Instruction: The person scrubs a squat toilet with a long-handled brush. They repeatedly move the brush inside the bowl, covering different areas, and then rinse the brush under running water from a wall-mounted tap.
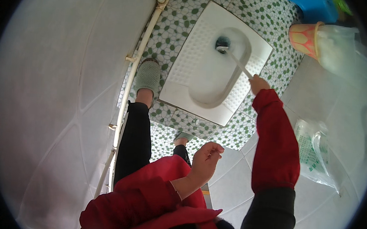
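A white ceramic squat toilet is set in the patterned floor before me. My right hand, at the toilet's right edge, is closed around the white handle of a toilet brush. The brush's head end lies at the dark drain hole in the upper part of the bowl; its bristles cannot be made out. My left hand is held in front of my body, below the toilet, fingers loosely curled, with no object visible in it.
A cream pipe runs along the left wall. At the upper right are a pink and yellow bin with a clear liner and a blue container. A printed plastic bag hangs at the right wall. My slippered foot stands left of the toilet.
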{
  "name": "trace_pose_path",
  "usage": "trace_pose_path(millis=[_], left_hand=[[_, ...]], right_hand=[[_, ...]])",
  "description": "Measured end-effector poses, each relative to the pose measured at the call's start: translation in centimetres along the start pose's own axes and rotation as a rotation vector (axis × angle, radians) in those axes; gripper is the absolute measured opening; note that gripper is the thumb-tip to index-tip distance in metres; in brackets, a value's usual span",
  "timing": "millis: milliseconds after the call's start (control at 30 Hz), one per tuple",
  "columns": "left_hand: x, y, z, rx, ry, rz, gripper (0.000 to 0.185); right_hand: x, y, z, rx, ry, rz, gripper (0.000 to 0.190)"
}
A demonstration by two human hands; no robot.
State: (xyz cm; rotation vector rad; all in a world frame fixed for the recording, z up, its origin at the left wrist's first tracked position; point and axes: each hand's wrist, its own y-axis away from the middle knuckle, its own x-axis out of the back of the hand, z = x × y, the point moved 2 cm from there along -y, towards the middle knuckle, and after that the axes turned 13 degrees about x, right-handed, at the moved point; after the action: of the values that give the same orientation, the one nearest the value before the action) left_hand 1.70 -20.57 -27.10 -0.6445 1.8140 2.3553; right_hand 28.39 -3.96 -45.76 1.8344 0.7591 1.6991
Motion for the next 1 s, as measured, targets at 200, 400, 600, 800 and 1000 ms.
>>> trace_pose_path(millis=[200,400,600,800,1000], left_hand=[[-1.2,-0.1,-0.1,-0.011,0.006,-0.041,0.012],[-0.7,-0.4,-0.7,0.054,-0.025,-0.066,0.011],[-1.6,-0.4,-0.6,0.008,-0.030,-0.044,0.010],[-2.3,-0.2,0.1,-0.047,-0.010,-0.065,0.010],[-2.1,-0.5,-0.2,-0.043,-0.010,-0.072,0.010]], right_hand=[[-0.4,0.4,0.3,-0.007,0.288,0.105,0.020],[0.3,2.5,2.9,-0.006,0.405,0.292,0.013],[0.1,8.9,7.8,-0.143,0.086,0.032,0.025],[-11.1,26.5,2.5,-0.051,0.031,-0.463,0.030],[-2.0,20.0,5.3,-0.104,0.148,-0.272,0.023]])
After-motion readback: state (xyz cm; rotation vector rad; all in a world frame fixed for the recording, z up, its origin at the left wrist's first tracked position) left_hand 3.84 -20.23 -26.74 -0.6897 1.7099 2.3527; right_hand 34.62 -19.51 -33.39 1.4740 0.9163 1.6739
